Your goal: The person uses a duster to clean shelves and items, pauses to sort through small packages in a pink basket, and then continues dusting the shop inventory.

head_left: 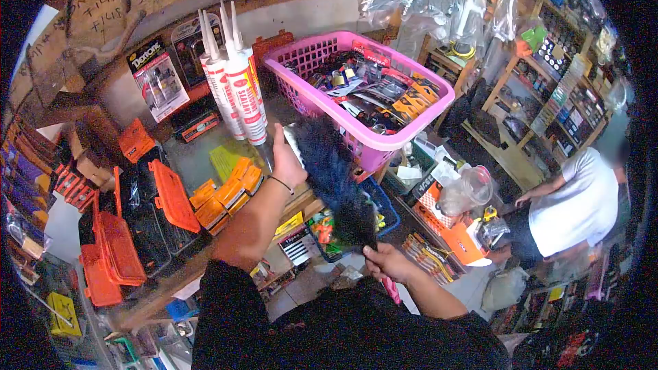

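My right hand [388, 262] is wrapped round the handle of a dark feather duster [336, 171], close under its feathers. A pink end of the handle shows below the hand. The feathers reach up beside the pink basket [425, 120], which is filled with packaged hardware and padlocks. My left hand [288, 162] is raised with fingers stretched up, between the duster and several white and red silicone sealant tubes [236, 92] standing upright on the counter. Something white shows just beside its fingers, partly hidden.
Open orange-lidded cases [175, 195] and small orange boxes [229, 190] stand on the counter at left. A blue basket [388, 209] sits lower, beyond the duster. To the right a person in a white shirt [576, 199] is near shelves. Plastic-wrapped goods [439, 10] hang above.
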The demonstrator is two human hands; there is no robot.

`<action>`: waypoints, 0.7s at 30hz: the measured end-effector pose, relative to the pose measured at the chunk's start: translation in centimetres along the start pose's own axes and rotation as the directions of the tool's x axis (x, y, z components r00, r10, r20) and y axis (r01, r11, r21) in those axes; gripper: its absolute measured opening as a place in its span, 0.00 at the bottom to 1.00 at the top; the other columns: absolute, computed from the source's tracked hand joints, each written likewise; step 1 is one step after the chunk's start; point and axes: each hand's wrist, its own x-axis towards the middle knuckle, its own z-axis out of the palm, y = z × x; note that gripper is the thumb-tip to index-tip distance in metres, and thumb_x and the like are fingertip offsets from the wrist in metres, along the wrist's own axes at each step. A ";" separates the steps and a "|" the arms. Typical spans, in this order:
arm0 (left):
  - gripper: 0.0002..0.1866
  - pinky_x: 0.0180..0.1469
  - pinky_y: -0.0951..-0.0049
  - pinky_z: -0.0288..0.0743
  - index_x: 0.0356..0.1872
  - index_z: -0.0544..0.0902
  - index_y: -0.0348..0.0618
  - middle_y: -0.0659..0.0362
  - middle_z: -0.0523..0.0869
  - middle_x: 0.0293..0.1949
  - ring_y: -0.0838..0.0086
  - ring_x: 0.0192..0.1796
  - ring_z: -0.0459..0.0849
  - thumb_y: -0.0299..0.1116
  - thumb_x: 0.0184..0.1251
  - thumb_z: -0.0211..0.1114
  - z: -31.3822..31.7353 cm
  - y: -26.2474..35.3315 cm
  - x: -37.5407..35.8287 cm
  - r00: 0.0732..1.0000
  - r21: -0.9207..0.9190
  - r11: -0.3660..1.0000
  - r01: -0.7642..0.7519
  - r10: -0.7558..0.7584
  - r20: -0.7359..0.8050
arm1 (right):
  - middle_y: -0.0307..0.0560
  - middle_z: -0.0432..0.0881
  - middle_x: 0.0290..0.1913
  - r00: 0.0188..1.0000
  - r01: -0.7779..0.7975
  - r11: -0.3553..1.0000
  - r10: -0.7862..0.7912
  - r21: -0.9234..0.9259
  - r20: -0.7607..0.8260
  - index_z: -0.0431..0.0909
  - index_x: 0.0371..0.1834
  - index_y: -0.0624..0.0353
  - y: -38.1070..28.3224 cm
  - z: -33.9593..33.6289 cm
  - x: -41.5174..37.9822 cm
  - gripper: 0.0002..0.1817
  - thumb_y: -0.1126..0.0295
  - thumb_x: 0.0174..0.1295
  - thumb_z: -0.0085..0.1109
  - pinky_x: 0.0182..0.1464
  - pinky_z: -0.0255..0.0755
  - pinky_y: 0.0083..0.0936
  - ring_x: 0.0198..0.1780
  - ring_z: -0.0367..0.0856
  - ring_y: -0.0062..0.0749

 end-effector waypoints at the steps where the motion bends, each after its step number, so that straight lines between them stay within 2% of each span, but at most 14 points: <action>1: 0.41 0.48 0.53 0.70 0.45 0.75 0.42 0.52 0.79 0.42 0.56 0.42 0.78 0.72 0.47 0.45 -0.7 0.2 0.2 1.000 0.000 1.000 -0.003 0.003 0.003 | 0.34 0.64 0.12 1.000 0.003 1.000 -0.003 -0.003 0.000 0.63 0.18 0.55 0.0 -0.1 0.0 0.19 0.56 0.64 0.44 0.13 0.55 0.17 0.10 0.58 0.18; 3: 0.42 0.50 0.55 0.69 0.45 0.75 0.39 0.52 0.79 0.44 0.56 0.42 0.78 0.72 0.48 0.43 -1.4 0.9 -0.2 0.949 -0.084 0.984 0.159 -0.129 0.287 | 0.35 0.64 0.11 0.996 -0.010 0.999 0.013 -0.032 0.088 0.63 0.18 0.55 0.4 -0.1 -0.3 0.19 0.57 0.64 0.44 0.12 0.54 0.18 0.10 0.58 0.19; 4: 0.44 0.50 0.54 0.68 0.46 0.74 0.39 0.51 0.79 0.44 0.56 0.43 0.78 0.73 0.48 0.42 -0.8 0.8 -0.7 0.971 -0.035 0.993 0.116 -0.107 0.212 | 0.35 0.64 0.11 0.999 0.030 0.999 -0.030 -0.024 0.019 0.63 0.17 0.55 0.8 -0.5 0.0 0.19 0.57 0.64 0.44 0.13 0.54 0.17 0.09 0.58 0.19; 5: 0.43 0.52 0.55 0.68 0.46 0.74 0.38 0.50 0.78 0.45 0.56 0.45 0.77 0.72 0.49 0.41 0.1 0.5 -0.7 0.996 0.028 0.999 0.020 -0.018 -0.089 | 0.35 0.64 0.11 0.999 0.027 0.999 -0.027 -0.028 0.023 0.63 0.17 0.55 0.7 -0.5 0.0 0.19 0.57 0.64 0.44 0.13 0.54 0.17 0.09 0.58 0.19; 7: 0.41 0.54 0.57 0.66 0.45 0.75 0.38 0.50 0.78 0.45 0.57 0.48 0.76 0.70 0.53 0.39 0.7 0.5 -0.5 0.998 -0.021 1.000 0.021 -0.020 0.063 | 0.36 0.64 0.11 0.997 0.036 0.997 -0.031 0.071 -0.066 0.63 0.17 0.55 0.2 -0.3 0.1 0.20 0.56 0.64 0.45 0.14 0.55 0.17 0.09 0.58 0.19; 9: 0.40 0.56 0.56 0.64 0.49 0.73 0.38 0.49 0.77 0.48 0.56 0.50 0.74 0.68 0.55 0.38 0.3 0.4 -0.5 1.000 -0.016 0.999 0.031 -0.031 -0.002 | 0.35 0.63 0.11 1.000 0.023 1.000 -0.024 0.012 0.018 0.63 0.17 0.54 0.4 -0.6 0.1 0.20 0.57 0.64 0.45 0.14 0.54 0.17 0.10 0.58 0.19; 11: 0.41 0.57 0.55 0.63 0.50 0.72 0.37 0.48 0.76 0.49 0.55 0.50 0.74 0.69 0.55 0.37 -4.8 0.3 1.3 0.826 -0.187 0.960 0.207 -0.069 0.559 | 0.36 0.63 0.11 0.992 0.027 0.999 -0.030 0.028 0.121 0.62 0.17 0.54 0.0 -0.3 -0.4 0.20 0.56 0.64 0.44 0.13 0.53 0.18 0.10 0.59 0.20; 12: 0.41 0.57 0.55 0.63 0.50 0.72 0.37 0.48 0.76 0.49 0.55 0.50 0.74 0.69 0.55 0.37 -3.4 0.3 0.7 0.826 -0.189 0.960 0.207 -0.068 0.559 | 0.36 0.63 0.11 0.998 0.049 0.998 -0.046 -0.042 0.049 0.63 0.16 0.55 0.6 -0.8 0.1 0.20 0.56 0.63 0.45 0.13 0.54 0.19 0.09 0.58 0.20; 13: 0.42 0.57 0.54 0.63 0.50 0.72 0.38 0.48 0.76 0.49 0.54 0.50 0.74 0.69 0.54 0.37 -0.5 0.4 -0.4 0.955 -0.137 0.985 0.102 -0.058 0.290 | 0.36 0.63 0.11 0.998 0.046 0.998 -0.044 -0.043 0.050 0.63 0.16 0.55 0.6 -0.7 0.1 0.20 0.56 0.63 0.45 0.13 0.54 0.19 0.09 0.58 0.20; 14: 0.42 0.56 0.54 0.63 0.50 0.72 0.38 0.48 0.76 0.48 0.54 0.50 0.74 0.70 0.54 0.37 1.0 0.5 -1.1 1.000 -0.054 0.998 0.015 -0.015 -0.004 | 0.36 0.63 0.10 0.999 0.034 0.999 -0.034 0.031 0.010 0.64 0.16 0.55 0.5 -0.6 0.2 0.20 0.56 0.63 0.45 0.12 0.53 0.19 0.09 0.58 0.20; 18: 0.43 0.58 0.54 0.61 0.50 0.72 0.37 0.48 0.75 0.49 0.54 0.52 0.72 0.70 0.54 0.36 -0.2 0.5 -0.7 0.998 -0.021 1.000 0.017 -0.018 -0.068 | 0.35 0.62 0.09 0.997 -0.023 0.999 0.021 0.026 0.073 0.65 0.16 0.55 -0.1 -0.3 -0.4 0.21 0.55 0.63 0.45 0.12 0.53 0.18 0.09 0.58 0.20; 19: 0.42 0.58 0.55 0.62 0.50 0.72 0.37 0.48 0.76 0.49 0.55 0.52 0.73 0.69 0.55 0.36 -2.7 0.6 0.5 0.964 -0.083 0.993 0.090 -0.066 0.258 | 0.36 0.62 0.09 0.993 -0.019 1.000 0.019 -0.002 0.115 0.64 0.16 0.56 -0.2 -0.2 -0.5 0.21 0.55 0.63 0.45 0.12 0.53 0.18 0.09 0.58 0.20; 20: 0.41 0.58 0.55 0.62 0.50 0.72 0.37 0.48 0.76 0.49 0.55 0.52 0.73 0.68 0.56 0.35 -4.2 0.7 1.2 0.825 -0.117 0.977 0.177 -0.083 0.558 | 0.36 0.62 0.09 0.993 -0.021 1.000 0.021 -0.004 0.117 0.64 0.16 0.56 -0.2 -0.2 -0.5 0.21 0.55 0.63 0.45 0.12 0.53 0.18 0.09 0.58 0.20; 21: 0.41 0.58 0.55 0.62 0.50 0.72 0.37 0.48 0.76 0.49 0.55 0.52 0.73 0.68 0.56 0.35 -3.2 0.6 0.7 0.827 -0.118 0.978 0.174 -0.080 0.556 | 0.36 0.62 0.11 1.000 0.001 0.998 -0.002 0.062 0.018 0.65 0.18 0.56 -0.2 -0.2 -0.3 0.20 0.56 0.64 0.44 0.13 0.53 0.17 0.09 0.57 0.19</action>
